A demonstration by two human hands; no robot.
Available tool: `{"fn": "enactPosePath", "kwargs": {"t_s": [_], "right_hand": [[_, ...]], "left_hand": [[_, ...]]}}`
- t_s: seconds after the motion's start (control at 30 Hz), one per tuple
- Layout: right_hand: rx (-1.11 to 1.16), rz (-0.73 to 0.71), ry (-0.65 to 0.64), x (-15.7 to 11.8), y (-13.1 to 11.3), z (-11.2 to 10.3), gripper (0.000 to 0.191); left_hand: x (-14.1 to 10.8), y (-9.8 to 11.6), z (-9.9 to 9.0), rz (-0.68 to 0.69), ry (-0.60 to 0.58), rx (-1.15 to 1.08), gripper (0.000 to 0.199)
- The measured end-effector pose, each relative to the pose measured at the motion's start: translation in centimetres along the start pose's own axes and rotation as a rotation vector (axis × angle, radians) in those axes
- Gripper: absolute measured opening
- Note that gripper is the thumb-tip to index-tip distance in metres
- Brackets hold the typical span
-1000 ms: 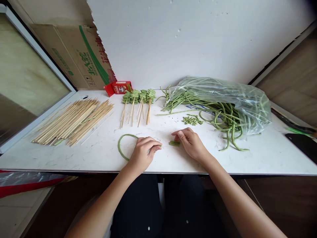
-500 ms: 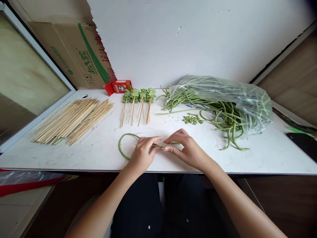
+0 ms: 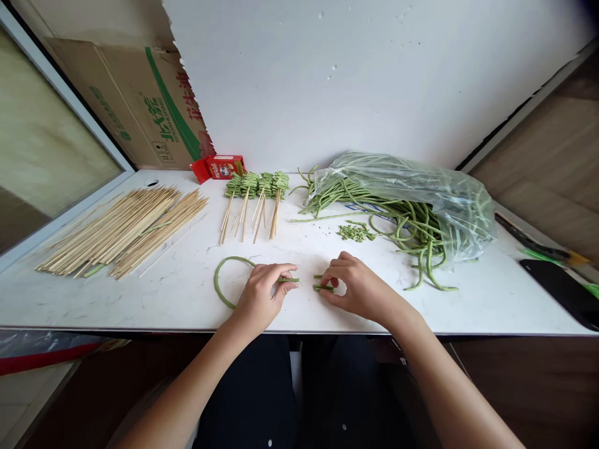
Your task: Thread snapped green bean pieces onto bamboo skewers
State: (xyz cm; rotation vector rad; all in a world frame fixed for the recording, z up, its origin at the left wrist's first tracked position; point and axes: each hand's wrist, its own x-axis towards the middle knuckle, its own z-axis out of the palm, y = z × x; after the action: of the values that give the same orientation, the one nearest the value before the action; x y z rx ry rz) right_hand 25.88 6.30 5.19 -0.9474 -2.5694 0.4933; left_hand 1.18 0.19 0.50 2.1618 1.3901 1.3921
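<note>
A long green bean (image 3: 219,279) curls in a loop on the white table, and my left hand (image 3: 262,290) pinches it near its end, which sticks out past my fingertips. To the right, apart from it, my right hand (image 3: 356,284) holds short bean pieces (image 3: 322,287) between thumb and fingers. Behind my hands lie bunches of bean pieces on skewers (image 3: 257,185), their bare stick ends toward me. A small heap of cut bean pieces (image 3: 356,231) sits behind my right hand.
Loose wooden skewers (image 3: 116,231) are piled at the left. A clear plastic bag (image 3: 412,181) spills long beans (image 3: 421,218) at the back right. A red box (image 3: 226,166) stands by the cardboard (image 3: 126,106). A black phone (image 3: 559,290) and a knife (image 3: 531,236) lie far right.
My hands have moved apart. The bean between them is now parted, with short pieces in my right hand and the long bean in my left. The view has shifted slightly.
</note>
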Motion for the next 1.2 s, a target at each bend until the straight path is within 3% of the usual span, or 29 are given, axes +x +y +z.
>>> {"fn": "enactPosePath", "kwargs": {"t_s": [0.5, 0.67, 0.83, 0.97, 1.1, 1.2], "right_hand": [[-0.006, 0.035, 0.126, 0.3, 2.0, 0.9, 0.017], [0.139, 0.003, 0.18, 0.5, -0.1, 1.0, 0.014], [0.306, -0.046, 0.078, 0.7, -2.5, 1.6, 0.01], [0.323, 0.007, 0.116, 0.7, -2.2, 1.5, 0.009], [0.309, 0.04, 0.162, 0.6, -1.7, 1.0, 0.011], [0.317, 0.021, 0.19, 0.6, -1.8, 1.2, 0.011]], "left_hand": [[0.0, -0.2, 0.0, -0.003, -0.014, 0.014, 0.031], [0.0, 0.0, 0.1, 0.047, -0.014, 0.029, 0.033], [-0.1, 0.4, 0.2, 0.143, -0.028, 0.039, 0.033], [0.2, 0.3, -0.2, 0.149, -0.039, 0.067, 0.028], [0.9, 0.1, -1.1, 0.139, -0.046, 0.178, 0.008], [1.0, 0.2, -1.3, 0.134, -0.043, 0.202, 0.009]]}}
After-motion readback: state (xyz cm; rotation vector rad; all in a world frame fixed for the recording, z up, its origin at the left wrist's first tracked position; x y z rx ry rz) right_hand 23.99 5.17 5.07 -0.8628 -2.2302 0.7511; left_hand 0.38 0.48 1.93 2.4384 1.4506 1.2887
